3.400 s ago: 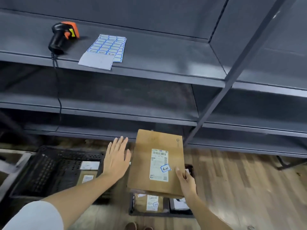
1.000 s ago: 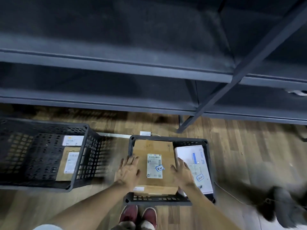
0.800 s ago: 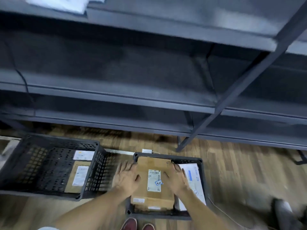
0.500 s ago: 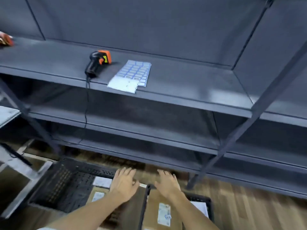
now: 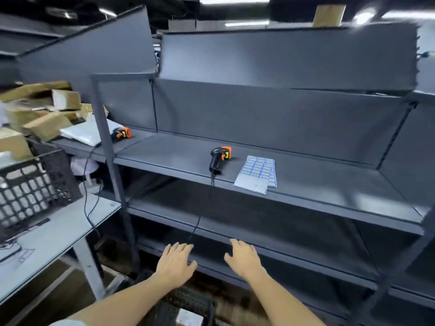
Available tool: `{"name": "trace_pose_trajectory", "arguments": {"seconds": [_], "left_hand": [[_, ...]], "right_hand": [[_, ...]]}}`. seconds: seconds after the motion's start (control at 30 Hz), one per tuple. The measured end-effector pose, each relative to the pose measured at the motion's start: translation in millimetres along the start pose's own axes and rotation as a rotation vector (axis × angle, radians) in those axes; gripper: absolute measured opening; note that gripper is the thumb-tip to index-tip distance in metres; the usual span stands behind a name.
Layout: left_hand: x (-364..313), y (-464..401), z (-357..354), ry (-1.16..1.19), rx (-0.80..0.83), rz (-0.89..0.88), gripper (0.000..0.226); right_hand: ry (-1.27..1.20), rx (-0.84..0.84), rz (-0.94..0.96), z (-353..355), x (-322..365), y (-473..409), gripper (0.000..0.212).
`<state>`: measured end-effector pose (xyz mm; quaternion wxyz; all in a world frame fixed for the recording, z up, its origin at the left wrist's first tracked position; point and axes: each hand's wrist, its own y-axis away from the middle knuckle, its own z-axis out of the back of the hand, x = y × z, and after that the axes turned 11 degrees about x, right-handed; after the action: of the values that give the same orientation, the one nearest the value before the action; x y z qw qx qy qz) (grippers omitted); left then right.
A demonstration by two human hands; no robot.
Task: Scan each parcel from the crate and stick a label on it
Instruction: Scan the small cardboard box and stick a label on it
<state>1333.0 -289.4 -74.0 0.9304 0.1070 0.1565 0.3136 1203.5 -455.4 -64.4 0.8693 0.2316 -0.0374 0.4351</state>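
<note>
Hands, left [image 5: 175,263] and right [image 5: 244,260], now rise spread and empty after leaving the labelled parcel below, while the black-and-orange handheld scanner [image 5: 219,158] and blue-bordered label sheet [image 5: 257,173] wait on the dark metal shelf [image 5: 329,184].

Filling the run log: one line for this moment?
left hand: open, empty | right hand: open, empty | scanner, label sheet: on shelf, untouched

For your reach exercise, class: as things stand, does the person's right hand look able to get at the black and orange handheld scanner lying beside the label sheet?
Probably yes. The right hand is open and empty below the shelf, and nothing stands before the black and orange handheld scanner near its front edge.
</note>
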Motion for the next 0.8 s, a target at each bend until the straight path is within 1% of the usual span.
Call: {"name": "trace_pose_trajectory", "arguments": {"seconds": [0.2,0.37,0.6,0.7,0.8], "left_hand": [[96,13,41,-0.002,-0.028,-0.020,0.058],[150,20,66,-0.024,-0.042,-0.045,0.057],[176,7,70,-0.021,0.015,-0.075,0.057],[179,-7,69,-0.027,0.054,-0.099,0.056],[180,-25,70,-0.023,0.052,-0.107,0.056]], "right_hand": [[0.013,-0.019,-0.038,-8,101,-13,0.054],[0.021,-0.021,-0.061,-12,156,-23,0.049],[0.053,0.056,-0.138,-20,177,-34,0.054],[0.037,0.075,-0.148,-18,177,-46,0.052],[0.038,0.087,-0.151,-19,175,-65,0.047]]}}
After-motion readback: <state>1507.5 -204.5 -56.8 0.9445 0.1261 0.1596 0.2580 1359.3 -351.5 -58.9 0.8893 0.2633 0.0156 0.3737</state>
